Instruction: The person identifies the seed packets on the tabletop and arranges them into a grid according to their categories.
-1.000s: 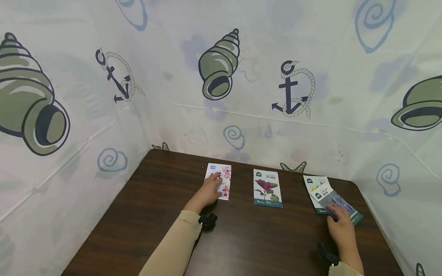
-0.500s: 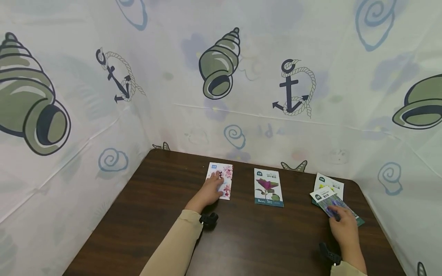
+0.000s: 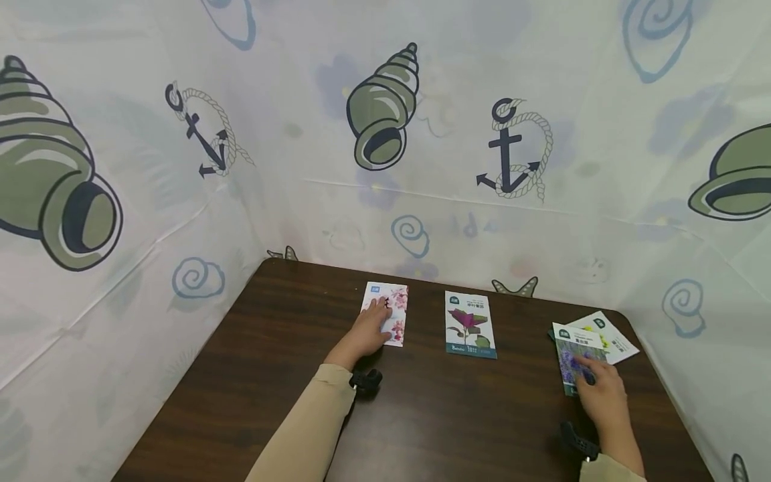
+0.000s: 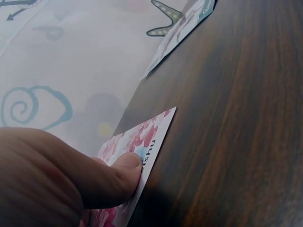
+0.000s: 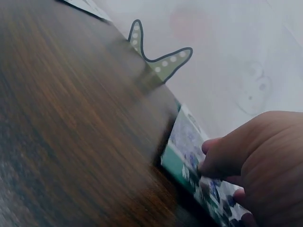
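Observation:
My left hand (image 3: 367,329) lies on a seed packet with pink blossoms (image 3: 397,301), its fingers spread over the front. In the left wrist view the thumb rests on that packet's printed face. My right hand (image 3: 602,389) touches a lavender seed packet (image 3: 569,345) with its fingertips and thumb. The right wrist view shows bent fingers on top of the lavender packet (image 5: 184,137); the undersides of the fingers are hidden. Partly beneath it, a seed packet with yellow flowers (image 3: 617,341) sticks out to the right, tilted.
Between the hands lies a seed packet with a purple flower (image 3: 470,325), apart from the others. All rest near the far edge of a dark wooden table (image 3: 458,415). A white cloth (image 3: 289,134) printed with shells and anchors stands behind and at the sides.
Under my right hand the lavender packet has turned clockwise to stand nearly straight. The yellow-flower packet has swung clockwise and now leans right. My left hand stays on the blossom packet.

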{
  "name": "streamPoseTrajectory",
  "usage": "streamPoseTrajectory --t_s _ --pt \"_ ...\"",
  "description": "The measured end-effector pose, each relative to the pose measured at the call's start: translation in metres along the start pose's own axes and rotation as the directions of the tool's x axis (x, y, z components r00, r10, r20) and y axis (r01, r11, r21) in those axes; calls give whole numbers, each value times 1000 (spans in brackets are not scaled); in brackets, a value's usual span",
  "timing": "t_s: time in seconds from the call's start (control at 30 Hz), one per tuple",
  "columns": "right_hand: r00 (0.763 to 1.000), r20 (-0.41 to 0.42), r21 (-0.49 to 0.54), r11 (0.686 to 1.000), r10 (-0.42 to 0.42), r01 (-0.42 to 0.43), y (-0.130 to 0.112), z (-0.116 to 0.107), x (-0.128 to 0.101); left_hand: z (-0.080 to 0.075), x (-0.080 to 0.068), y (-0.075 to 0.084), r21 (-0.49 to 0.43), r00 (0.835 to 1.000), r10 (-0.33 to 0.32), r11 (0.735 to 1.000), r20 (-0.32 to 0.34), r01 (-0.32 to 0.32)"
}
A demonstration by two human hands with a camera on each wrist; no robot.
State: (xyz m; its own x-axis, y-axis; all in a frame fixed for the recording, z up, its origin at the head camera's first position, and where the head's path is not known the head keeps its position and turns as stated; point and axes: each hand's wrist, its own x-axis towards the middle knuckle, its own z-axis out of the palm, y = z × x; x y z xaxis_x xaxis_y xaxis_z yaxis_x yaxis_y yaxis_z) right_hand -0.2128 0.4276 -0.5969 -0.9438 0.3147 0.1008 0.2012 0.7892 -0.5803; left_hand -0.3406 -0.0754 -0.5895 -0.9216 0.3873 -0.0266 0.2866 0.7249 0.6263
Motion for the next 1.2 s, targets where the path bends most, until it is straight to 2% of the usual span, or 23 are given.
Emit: streamPoseTrajectory --t_s 0.17,0.3,0.57,0.8,0.9,1.07,1.2 --pt "994 -13 0 994 110 -110 0 -1 1 2 3 -2 15 1000 -1 1000 -9 1" --pt "982 30 -30 982 185 -184 1 -5 2 2 3 -2 14 1000 -7 1000 -14 7" --pt "975 52 -35 976 218 -216 1 -8 1 1 1 -1 5 1000 7 1000 -18 -7" --pt "984 -38 75 983 172 -169 -1 -8 -1 -1 1 1 -4 1000 4 1000 -25 -4" --pt "987 -51 117 982 155 -148 -3 -6 -1 -1 0 2 -6 1000 2 1000 -23 -2" --pt "994 -13 112 988 112 -110 -7 -11 -1 -1 -2 3 -6 1000 11 1000 -24 -11" --pt "997 78 47 999 -5 1 -10 -15 0 -1 -1 3 3 999 22 1000 -36 -22"
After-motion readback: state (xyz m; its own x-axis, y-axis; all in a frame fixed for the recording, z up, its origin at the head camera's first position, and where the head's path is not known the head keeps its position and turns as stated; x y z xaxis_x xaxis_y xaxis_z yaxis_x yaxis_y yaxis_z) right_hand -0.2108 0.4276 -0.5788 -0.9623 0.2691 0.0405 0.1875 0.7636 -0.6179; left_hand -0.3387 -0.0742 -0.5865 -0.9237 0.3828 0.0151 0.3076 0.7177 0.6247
